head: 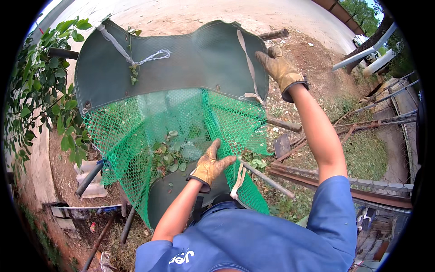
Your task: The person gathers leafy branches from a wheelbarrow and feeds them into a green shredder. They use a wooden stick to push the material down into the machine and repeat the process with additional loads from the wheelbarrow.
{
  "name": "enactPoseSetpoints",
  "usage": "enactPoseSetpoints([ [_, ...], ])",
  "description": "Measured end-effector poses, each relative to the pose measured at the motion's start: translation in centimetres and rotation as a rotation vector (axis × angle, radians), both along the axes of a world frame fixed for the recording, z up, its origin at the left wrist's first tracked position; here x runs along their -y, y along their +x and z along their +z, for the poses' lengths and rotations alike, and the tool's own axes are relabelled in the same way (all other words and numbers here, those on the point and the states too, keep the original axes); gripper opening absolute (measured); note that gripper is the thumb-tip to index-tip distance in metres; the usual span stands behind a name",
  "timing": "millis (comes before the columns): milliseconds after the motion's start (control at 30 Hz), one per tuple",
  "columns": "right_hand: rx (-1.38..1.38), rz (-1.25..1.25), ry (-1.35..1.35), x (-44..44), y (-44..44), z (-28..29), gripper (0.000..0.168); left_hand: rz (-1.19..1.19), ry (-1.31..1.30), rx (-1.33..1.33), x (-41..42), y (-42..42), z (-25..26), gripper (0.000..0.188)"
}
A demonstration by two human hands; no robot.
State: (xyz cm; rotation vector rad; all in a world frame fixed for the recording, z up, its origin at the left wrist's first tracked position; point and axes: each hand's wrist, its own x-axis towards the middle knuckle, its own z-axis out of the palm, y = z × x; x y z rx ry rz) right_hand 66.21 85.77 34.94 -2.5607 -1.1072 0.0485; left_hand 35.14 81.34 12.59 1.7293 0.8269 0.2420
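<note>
A dark green tarp panel (180,68) with stitched edges lies over poles before me. Green plastic mesh netting (238,125) hangs from its lower edge and forms an enclosure with leaves (170,156) at the bottom. My left hand (209,166), in a worn tan leather glove, is at the mesh, its thumb and fingers apart and nothing seen in its grasp. In a matching glove, my right hand (282,69) is at the tarp's right edge, fingers spread; whether they touch it is unclear. White cord (149,57) and a pale strap (246,54) lie on the tarp.
A leafy branch (57,85) crowds the left side. Pole ends jut out at the right, including a grey pipe (266,176) beside my left hand. Rusty metal beams (373,193) and wire fencing (390,146) stand at right. A pale plastic object (90,180) sits at left.
</note>
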Motion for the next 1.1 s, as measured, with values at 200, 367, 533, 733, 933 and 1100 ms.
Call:
enactPoseSetpoints([
  [200, -0.290, 0.006, -0.026, 1.9, 0.1, -1.2, 0.063, -0.133, 0.042, 0.040, 5.0, 3.6, -0.1, 0.111],
  [367, -0.173, -0.042, 0.006, 0.8, 2.4, -4.7, 0.062, -0.314, 0.149, -0.155, 3.0, 3.4, 0.3, 0.111],
  [533, -0.221, -0.016, 0.109, 3.9, 0.0, -1.7, 0.060, -0.159, -0.110, -0.088, 0.2, -1.4, 1.7, 0.104],
  [733, -0.441, -0.060, 0.768, 14.5, -3.9, -1.1, 0.035, 0.191, -0.075, -0.033, 2.5, -6.9, -2.1, 0.080],
  [933, -0.564, -0.236, 0.992, 29.3, -13.2, -4.6, 0.024, 0.331, -0.395, 0.012, 5.4, -13.1, -8.7, 0.063],
  [1100, -0.414, -0.471, 0.676, 39.9, -21.7, -12.9, 0.024, 0.239, -0.648, 0.016, 9.9, -14.9, -9.4, 0.067],
])
